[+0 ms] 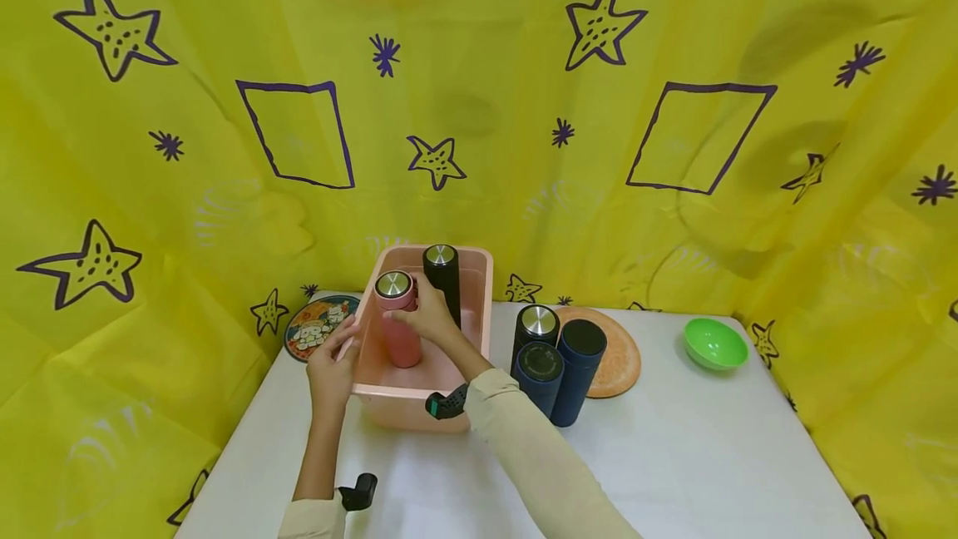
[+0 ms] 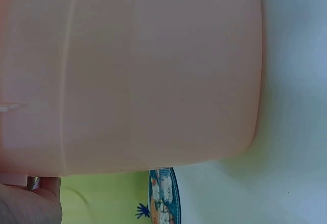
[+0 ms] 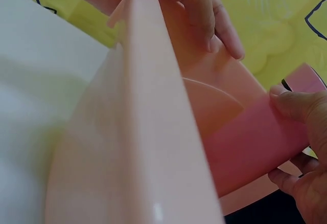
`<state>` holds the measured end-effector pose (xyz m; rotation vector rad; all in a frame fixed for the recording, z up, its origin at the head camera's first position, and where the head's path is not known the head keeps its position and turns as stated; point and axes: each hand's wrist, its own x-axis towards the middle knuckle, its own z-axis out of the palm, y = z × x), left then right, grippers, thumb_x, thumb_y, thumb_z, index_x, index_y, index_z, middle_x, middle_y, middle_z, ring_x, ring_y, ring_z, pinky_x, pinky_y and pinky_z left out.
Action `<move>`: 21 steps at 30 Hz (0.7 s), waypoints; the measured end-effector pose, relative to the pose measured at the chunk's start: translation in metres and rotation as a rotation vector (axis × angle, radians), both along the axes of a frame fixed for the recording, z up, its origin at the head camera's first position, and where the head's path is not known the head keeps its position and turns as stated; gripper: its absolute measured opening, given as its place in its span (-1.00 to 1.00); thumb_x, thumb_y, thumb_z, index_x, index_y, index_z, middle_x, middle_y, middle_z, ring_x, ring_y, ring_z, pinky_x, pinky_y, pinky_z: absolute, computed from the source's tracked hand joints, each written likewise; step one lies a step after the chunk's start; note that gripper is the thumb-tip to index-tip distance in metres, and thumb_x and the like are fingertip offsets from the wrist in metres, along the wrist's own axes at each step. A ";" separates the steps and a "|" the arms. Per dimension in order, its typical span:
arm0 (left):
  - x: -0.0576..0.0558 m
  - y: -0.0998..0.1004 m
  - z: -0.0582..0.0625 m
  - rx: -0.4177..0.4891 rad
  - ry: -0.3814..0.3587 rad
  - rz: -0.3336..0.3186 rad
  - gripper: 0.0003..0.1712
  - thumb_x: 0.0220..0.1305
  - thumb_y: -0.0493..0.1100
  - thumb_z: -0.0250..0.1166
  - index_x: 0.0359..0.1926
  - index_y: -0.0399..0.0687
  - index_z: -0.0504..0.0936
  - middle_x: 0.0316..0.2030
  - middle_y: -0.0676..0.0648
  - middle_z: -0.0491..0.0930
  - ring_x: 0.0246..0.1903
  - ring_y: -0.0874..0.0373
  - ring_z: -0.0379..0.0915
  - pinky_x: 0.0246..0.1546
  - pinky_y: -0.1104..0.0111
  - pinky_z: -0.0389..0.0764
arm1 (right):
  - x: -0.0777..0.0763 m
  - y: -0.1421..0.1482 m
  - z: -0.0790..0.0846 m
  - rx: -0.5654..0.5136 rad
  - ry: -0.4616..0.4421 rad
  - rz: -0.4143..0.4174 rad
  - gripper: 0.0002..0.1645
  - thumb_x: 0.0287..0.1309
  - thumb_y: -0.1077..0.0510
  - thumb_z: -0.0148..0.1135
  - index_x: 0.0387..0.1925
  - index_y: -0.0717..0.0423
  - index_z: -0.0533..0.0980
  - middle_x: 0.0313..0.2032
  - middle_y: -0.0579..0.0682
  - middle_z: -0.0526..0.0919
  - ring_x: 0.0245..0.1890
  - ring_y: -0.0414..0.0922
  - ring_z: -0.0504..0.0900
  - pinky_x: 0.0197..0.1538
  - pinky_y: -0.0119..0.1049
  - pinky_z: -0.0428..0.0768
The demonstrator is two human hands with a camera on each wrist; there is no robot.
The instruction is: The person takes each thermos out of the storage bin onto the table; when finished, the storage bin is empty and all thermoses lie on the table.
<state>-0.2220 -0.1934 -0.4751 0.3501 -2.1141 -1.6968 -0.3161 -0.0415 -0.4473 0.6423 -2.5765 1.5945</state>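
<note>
In the head view a pink insulated bottle (image 1: 402,339) with a silver-topped lid stands upright inside a pale pink plastic tub (image 1: 475,339). My right hand (image 1: 434,312) grips it near the top; the right wrist view shows the thumb and fingers around the pink bottle (image 3: 255,137). At the tub's left rim, my left hand (image 1: 333,364) holds the edge near the front corner, with fingers reaching over to the inside. Behind my right hand, a black bottle (image 1: 446,281) with a silver lid stands in the tub.
Right of the tub stand a black silver-lidded bottle (image 1: 537,323) and two dark blue bottles (image 1: 580,368), before a round orange-brown board (image 1: 617,356). A green bowl (image 1: 716,345) sits farther right. A patterned plate (image 1: 318,327) lies left of the tub. A yellow curtain (image 1: 479,106) hangs behind.
</note>
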 end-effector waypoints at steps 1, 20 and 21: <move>0.000 0.000 0.000 0.004 0.002 0.000 -0.69 0.32 -0.35 0.22 0.07 -0.27 0.65 0.25 -0.06 0.53 0.33 0.01 0.36 0.23 0.31 0.41 | 0.000 0.000 0.000 0.002 0.001 -0.003 -0.16 -0.01 0.16 0.50 0.27 0.17 0.29 0.20 0.14 0.55 0.20 0.01 0.56 0.28 -0.17 0.55; 0.000 0.000 0.000 0.000 0.026 -0.001 -0.71 0.33 -0.34 0.22 0.04 -0.27 0.66 0.24 -0.06 0.54 0.32 0.04 0.37 0.20 0.54 0.42 | 0.008 0.002 0.024 -0.034 0.079 -0.015 -0.17 -0.05 0.14 0.54 0.23 0.20 0.32 0.16 0.15 0.59 0.15 -0.02 0.60 0.18 -0.24 0.62; 0.000 0.000 0.000 -0.002 0.023 -0.002 -0.71 0.33 -0.34 0.22 0.04 -0.27 0.66 0.24 -0.06 0.54 0.32 0.03 0.37 0.20 0.52 0.41 | 0.009 0.002 0.027 -0.036 0.078 -0.015 -0.16 -0.06 0.14 0.54 0.23 0.20 0.32 0.16 0.14 0.59 0.16 -0.02 0.59 0.18 -0.23 0.62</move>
